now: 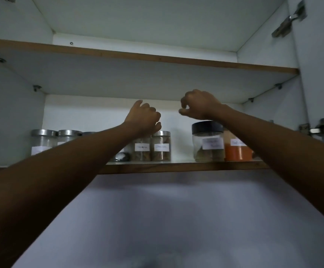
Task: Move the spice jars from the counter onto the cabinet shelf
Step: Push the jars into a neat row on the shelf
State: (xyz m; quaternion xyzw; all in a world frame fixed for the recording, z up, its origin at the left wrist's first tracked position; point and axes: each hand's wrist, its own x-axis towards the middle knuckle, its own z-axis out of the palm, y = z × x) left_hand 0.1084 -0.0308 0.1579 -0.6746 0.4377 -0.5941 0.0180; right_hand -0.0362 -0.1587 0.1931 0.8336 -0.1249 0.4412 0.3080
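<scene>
From my head camera I am looking up into an open cabinet, both arms raised to the lower shelf point(176, 167). My left hand point(143, 118) sits on top of a small jar of brown spice point(141, 149), fingers curled down over where its lid must be. The hand hides the lid, so I cannot tell whether I am gripping it or only resting on it. Just beside it on the right, touching or nearly so, stands a matching jar point(161, 147) with a steel lid and a white label.

My right hand point(199, 105) hangs in the air above a wider black-lidded jar point(207, 142), fingers loosely curled and holding nothing, with a clear gap between hand and lid. Next to that jar, partly behind my right forearm, is a jar of orange powder point(238, 150).

Further left on the same shelf, beyond my left forearm, are two more steel-lidded jars point(44, 141) with pale labels. All these jars stand upright on the shelf. The upper shelf point(157, 59) runs across above my hands, and a door hinge point(319, 130) shows at the right.
</scene>
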